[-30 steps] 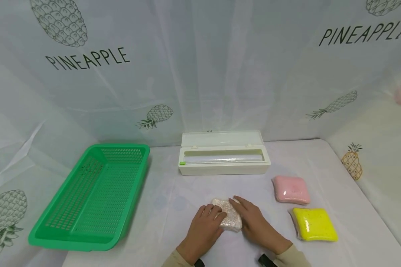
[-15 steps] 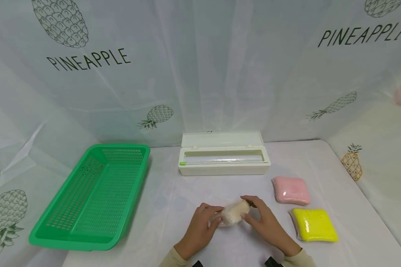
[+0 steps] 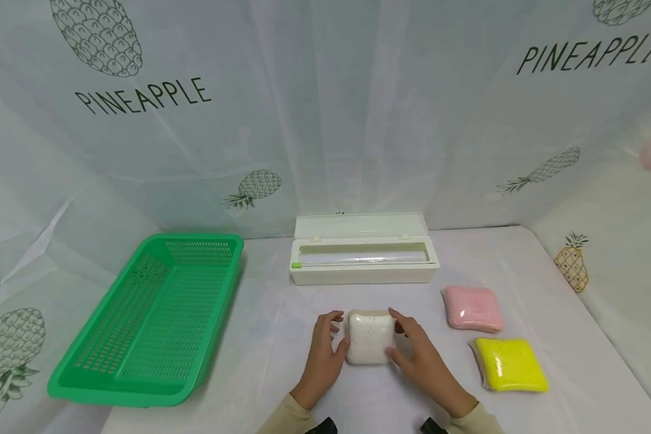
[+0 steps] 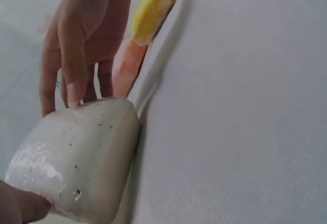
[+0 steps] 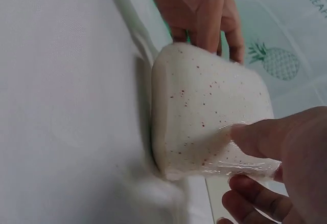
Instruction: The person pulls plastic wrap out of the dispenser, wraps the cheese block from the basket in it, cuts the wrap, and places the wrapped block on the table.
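A white, plastic-wrapped block with dark red specks [image 3: 369,337] is on the white-covered table, low in the middle of the head view. My right hand [image 3: 424,364] holds its right side; in the right wrist view the thumb [image 5: 253,138] presses on the speckled face and the fingers are behind the edge. Along the left side is my left hand [image 3: 323,355], its fingers loosely bent and the thumb at the block's lower left corner. In the left wrist view that thumb [image 4: 28,203] meets the wrapped surface.
Behind the block stands a white cling film dispenser [image 3: 364,276], lid raised, roll showing. To the right lie a pink wrapped block [image 3: 473,308] and a yellow wrapped block [image 3: 511,364]. A green plastic basket [image 3: 157,319] is on the left. A pineapple-print curtain [image 3: 352,120] hangs behind.
The block has been turned over: its crinkled, shiny side faced up before, and now its smooth speckled side does. Both hands have shifted to its two sides.
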Demonstrator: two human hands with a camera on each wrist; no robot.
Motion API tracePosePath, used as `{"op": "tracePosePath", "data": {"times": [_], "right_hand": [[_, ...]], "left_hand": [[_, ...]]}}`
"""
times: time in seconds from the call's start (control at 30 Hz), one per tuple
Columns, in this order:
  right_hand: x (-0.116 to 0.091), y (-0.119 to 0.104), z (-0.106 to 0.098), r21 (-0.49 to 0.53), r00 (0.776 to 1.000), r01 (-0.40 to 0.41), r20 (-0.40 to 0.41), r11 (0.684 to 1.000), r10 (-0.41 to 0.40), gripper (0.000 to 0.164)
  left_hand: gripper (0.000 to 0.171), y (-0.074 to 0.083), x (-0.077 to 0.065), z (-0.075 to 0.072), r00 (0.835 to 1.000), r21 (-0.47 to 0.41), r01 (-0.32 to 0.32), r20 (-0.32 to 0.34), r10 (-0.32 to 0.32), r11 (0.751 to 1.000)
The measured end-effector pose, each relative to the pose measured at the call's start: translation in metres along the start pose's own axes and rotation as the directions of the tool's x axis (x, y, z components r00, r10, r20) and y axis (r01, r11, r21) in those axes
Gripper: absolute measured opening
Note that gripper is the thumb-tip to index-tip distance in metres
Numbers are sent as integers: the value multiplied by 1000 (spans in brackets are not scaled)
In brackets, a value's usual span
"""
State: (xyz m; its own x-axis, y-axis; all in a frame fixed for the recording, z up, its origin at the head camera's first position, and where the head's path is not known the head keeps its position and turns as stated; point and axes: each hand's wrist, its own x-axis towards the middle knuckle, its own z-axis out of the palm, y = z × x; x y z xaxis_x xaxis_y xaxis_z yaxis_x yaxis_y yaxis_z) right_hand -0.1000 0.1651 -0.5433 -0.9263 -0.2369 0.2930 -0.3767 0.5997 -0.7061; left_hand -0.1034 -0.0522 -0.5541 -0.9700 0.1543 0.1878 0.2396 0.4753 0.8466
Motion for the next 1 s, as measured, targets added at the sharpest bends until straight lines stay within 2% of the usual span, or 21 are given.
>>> {"op": "tracePosePath", "data": {"times": [0.07, 0.17, 0.3, 0.4, 0.5, 0.6, 0.7, 0.83, 1.0], "right_hand": [[0, -1, 2, -5, 1000, 0, 17, 1000, 0, 88], [0, -2, 5, -16, 999, -10, 41, 1000, 11, 98], [-1, -1, 8, -38, 998, -3, 64, 999, 6, 105], [-1, 0, 9, -69, 997, -3, 73, 998, 8, 108], [-2, 1, 11, -102, 997, 2, 73, 995, 5, 107], [-3, 2, 13, -128, 998, 13, 64, 992, -4, 104], [-4, 3, 12, -149, 999, 19, 47, 989, -13, 100], [-6, 7, 7, -163, 1000, 29, 16, 986, -27, 96], [-5, 18, -2, -170, 1000, 17, -15, 985, -20, 93]], "left_hand": [[49, 0, 2, 1, 999, 2, -1, -36, 1, 1000], [45, 0, 2, 1, 999, 22, 17, -44, -16, 1000], [45, -1, 0, -1, 999, 97, 18, -29, -15, 995], [49, -1, 0, -2, 1000, 153, 8, 19, -11, 988], [59, -1, -1, -4, 996, 196, 3, 87, -20, 981], [77, -1, -5, -3, 986, 223, -25, 165, -13, 975], [92, -1, -7, 1, 978, 237, -54, 211, 3, 970], [96, 0, -5, 10, 979, 282, -98, 201, 41, 954], [87, 3, 7, 24, 980, 343, -146, 177, 89, 928]]}}
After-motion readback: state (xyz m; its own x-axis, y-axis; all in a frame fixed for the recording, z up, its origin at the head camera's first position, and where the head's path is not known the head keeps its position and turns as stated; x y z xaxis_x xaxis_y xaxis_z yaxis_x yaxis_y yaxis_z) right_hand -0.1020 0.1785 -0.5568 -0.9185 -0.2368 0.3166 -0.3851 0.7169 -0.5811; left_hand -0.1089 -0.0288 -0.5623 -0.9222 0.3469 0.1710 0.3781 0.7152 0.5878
